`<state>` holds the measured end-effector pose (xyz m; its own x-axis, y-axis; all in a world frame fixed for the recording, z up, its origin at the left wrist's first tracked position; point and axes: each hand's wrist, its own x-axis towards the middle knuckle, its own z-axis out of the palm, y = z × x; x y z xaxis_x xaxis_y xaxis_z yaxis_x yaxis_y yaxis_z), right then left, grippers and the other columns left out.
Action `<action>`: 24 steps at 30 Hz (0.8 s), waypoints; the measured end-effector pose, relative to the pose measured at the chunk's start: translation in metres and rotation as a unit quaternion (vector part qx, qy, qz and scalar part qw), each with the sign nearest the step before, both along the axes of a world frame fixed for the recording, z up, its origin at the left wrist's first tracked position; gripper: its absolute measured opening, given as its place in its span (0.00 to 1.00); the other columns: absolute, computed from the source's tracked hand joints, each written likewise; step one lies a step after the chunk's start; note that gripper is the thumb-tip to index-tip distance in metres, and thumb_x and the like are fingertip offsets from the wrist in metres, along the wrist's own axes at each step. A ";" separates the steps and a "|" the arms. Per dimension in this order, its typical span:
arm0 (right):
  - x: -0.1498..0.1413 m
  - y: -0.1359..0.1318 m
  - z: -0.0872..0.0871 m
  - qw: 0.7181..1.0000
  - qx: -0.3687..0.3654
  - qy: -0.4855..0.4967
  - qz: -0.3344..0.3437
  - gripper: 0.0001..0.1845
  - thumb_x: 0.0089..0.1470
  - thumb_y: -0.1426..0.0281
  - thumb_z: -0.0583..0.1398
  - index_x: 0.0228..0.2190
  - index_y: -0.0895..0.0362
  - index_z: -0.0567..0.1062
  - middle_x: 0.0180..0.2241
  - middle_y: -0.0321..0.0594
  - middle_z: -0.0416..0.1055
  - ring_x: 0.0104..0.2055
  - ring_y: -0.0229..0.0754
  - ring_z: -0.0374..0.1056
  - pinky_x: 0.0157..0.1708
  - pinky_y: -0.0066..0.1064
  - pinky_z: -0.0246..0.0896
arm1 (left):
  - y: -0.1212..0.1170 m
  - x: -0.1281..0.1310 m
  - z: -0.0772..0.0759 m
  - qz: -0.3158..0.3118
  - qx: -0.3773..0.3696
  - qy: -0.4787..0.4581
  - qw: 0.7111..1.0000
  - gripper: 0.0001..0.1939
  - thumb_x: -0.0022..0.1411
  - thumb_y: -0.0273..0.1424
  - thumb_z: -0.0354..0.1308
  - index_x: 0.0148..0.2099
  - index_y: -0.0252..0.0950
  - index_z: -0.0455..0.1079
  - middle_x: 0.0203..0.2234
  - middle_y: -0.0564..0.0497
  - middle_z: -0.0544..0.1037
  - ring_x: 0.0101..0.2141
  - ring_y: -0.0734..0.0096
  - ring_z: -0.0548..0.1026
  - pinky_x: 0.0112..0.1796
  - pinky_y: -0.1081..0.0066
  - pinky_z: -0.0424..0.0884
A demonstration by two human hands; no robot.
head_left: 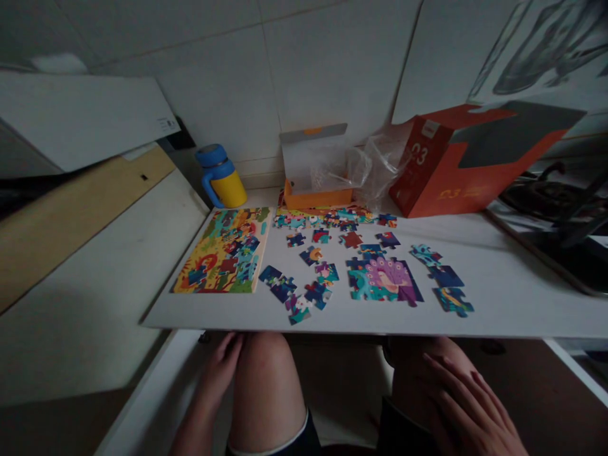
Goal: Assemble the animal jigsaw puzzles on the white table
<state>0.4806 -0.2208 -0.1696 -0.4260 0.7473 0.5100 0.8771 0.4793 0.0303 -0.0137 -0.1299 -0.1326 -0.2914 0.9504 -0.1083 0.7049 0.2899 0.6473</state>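
Observation:
My left hand rests against the outer side of my left knee below the table edge. Its visible fingers are extended and hold nothing I can see; the tips are hidden. Lying flat on my right thigh, my right hand has its fingers stretched out and slightly apart. Above my lap, the white table bears a joined puzzle section with a purple peacock. Several loose jigsaw pieces lie around it, among them a dark blue piece on the right and a pink-and-teal piece near the front edge.
A colourful picture board with puzzle pieces on it lies at the left. Behind stand a blue-and-yellow mug, an opened orange box, crumpled clear plastic and a large orange carton. A white panel juts in at the left.

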 end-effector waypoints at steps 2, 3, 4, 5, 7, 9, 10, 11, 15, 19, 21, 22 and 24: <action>0.000 0.000 -0.001 1.000 -0.001 0.002 0.001 0.12 0.59 0.67 0.61 0.43 0.55 0.81 0.65 0.54 0.73 0.67 0.59 0.68 0.77 0.52 0.41 | -0.010 -0.002 0.008 -0.024 -0.008 -0.041 0.999 0.23 0.71 0.53 0.56 0.51 0.41 0.79 0.47 0.44 0.86 0.49 0.50 0.84 0.51 0.56 0.81; -0.001 0.000 -0.001 1.000 -0.003 0.003 0.001 0.12 0.59 0.67 0.61 0.43 0.55 0.81 0.65 0.54 0.73 0.67 0.59 0.68 0.77 0.53 0.41 | -0.015 0.000 0.016 -0.047 -0.005 -0.058 0.997 0.23 0.72 0.53 0.56 0.50 0.41 0.79 0.48 0.44 0.86 0.49 0.51 0.85 0.51 0.57 0.81; -0.001 -0.001 -0.002 1.000 -0.007 0.003 0.001 0.13 0.59 0.67 0.61 0.44 0.55 0.81 0.65 0.54 0.73 0.66 0.59 0.68 0.77 0.53 0.41 | -0.019 0.005 0.027 -0.074 0.003 -0.060 0.995 0.22 0.73 0.52 0.56 0.49 0.40 0.79 0.47 0.44 0.86 0.47 0.53 0.85 0.50 0.58 0.81; -0.001 -0.001 -0.003 1.000 -0.010 0.003 0.002 0.13 0.59 0.66 0.61 0.44 0.55 0.81 0.65 0.53 0.73 0.66 0.59 0.68 0.77 0.53 0.41 | -0.022 0.010 0.040 -0.100 0.019 -0.046 0.994 0.21 0.74 0.51 0.55 0.47 0.41 0.79 0.46 0.45 0.86 0.46 0.56 0.85 0.49 0.60 0.81; -0.001 -0.002 -0.004 1.000 -0.019 0.008 0.000 0.15 0.60 0.65 0.61 0.46 0.54 0.81 0.65 0.52 0.73 0.67 0.59 0.68 0.76 0.54 0.41 | -0.023 0.025 0.067 -0.149 0.086 -0.007 0.985 0.16 0.77 0.45 0.55 0.45 0.42 0.78 0.42 0.47 0.86 0.44 0.60 0.84 0.47 0.64 0.80; -0.002 -0.002 -0.005 1.000 -0.025 0.015 -0.004 0.17 0.61 0.64 0.60 0.49 0.53 0.81 0.64 0.49 0.74 0.67 0.59 0.68 0.76 0.54 0.42 | -0.018 0.040 0.089 -0.186 0.179 0.033 0.965 0.11 0.77 0.39 0.55 0.47 0.42 0.77 0.43 0.48 0.85 0.45 0.62 0.83 0.48 0.65 0.80; -0.004 -0.001 -0.005 1.000 -0.023 0.018 -0.003 0.17 0.61 0.64 0.60 0.50 0.53 0.81 0.63 0.48 0.75 0.67 0.59 0.68 0.76 0.54 0.42 | -0.012 0.047 0.096 -0.198 0.224 0.056 0.952 0.09 0.78 0.35 0.55 0.47 0.42 0.76 0.45 0.47 0.84 0.48 0.62 0.83 0.51 0.64 0.79; -0.006 0.001 -0.004 1.000 -0.017 0.019 0.000 0.18 0.62 0.64 0.60 0.51 0.52 0.81 0.62 0.47 0.76 0.67 0.59 0.68 0.76 0.54 0.42 | -0.005 0.054 0.100 -0.212 0.261 0.079 0.939 0.08 0.78 0.33 0.55 0.49 0.42 0.75 0.48 0.47 0.84 0.51 0.61 0.82 0.54 0.63 0.79; -0.027 0.013 0.008 0.999 -0.001 0.036 0.034 0.19 0.64 0.65 0.61 0.54 0.52 0.80 0.58 0.46 0.79 0.65 0.57 0.69 0.75 0.49 0.46 | 0.032 0.072 0.095 -0.276 0.300 0.177 0.896 0.19 0.79 0.32 0.53 0.68 0.39 0.68 0.67 0.42 0.74 0.68 0.56 0.71 0.68 0.52 0.70; -0.072 0.030 0.039 0.994 -0.005 0.048 0.098 0.22 0.64 0.72 0.61 0.58 0.55 0.78 0.65 0.49 0.73 0.72 0.55 0.61 0.75 0.49 0.45 | 0.056 0.083 0.080 -0.316 0.256 0.257 0.877 0.30 0.79 0.40 0.55 0.76 0.34 0.60 0.75 0.36 0.62 0.74 0.46 0.60 0.70 0.43 0.65; -0.102 0.043 0.058 0.989 -0.013 0.044 0.139 0.25 0.64 0.76 0.59 0.61 0.58 0.76 0.69 0.50 0.69 0.75 0.55 0.57 0.77 0.50 0.43 | 0.057 0.087 0.077 -0.320 0.233 0.282 0.874 0.30 0.79 0.41 0.54 0.76 0.35 0.60 0.75 0.36 0.60 0.74 0.44 0.59 0.70 0.41 0.64; -0.117 0.050 0.067 0.987 -0.006 0.051 0.151 0.27 0.65 0.78 0.57 0.63 0.58 0.75 0.70 0.50 0.67 0.76 0.54 0.56 0.77 0.50 0.42 | 0.056 0.088 0.077 -0.320 0.227 0.289 0.873 0.30 0.79 0.40 0.54 0.76 0.36 0.60 0.76 0.37 0.60 0.75 0.44 0.59 0.70 0.41 0.64; -0.145 0.067 0.082 0.987 0.009 0.066 0.147 0.28 0.67 0.79 0.55 0.66 0.59 0.72 0.72 0.50 0.64 0.77 0.54 0.54 0.77 0.51 0.41 | 0.049 0.090 0.079 -0.322 0.223 0.295 0.872 0.29 0.80 0.39 0.52 0.77 0.36 0.60 0.76 0.38 0.59 0.75 0.46 0.57 0.70 0.42 0.64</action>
<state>0.3354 -0.1538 -0.0876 -0.5518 0.5913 0.5880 0.6966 0.7145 -0.0648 0.0764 -0.0809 -0.0536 0.4379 0.8470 0.3015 0.8770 -0.4763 0.0642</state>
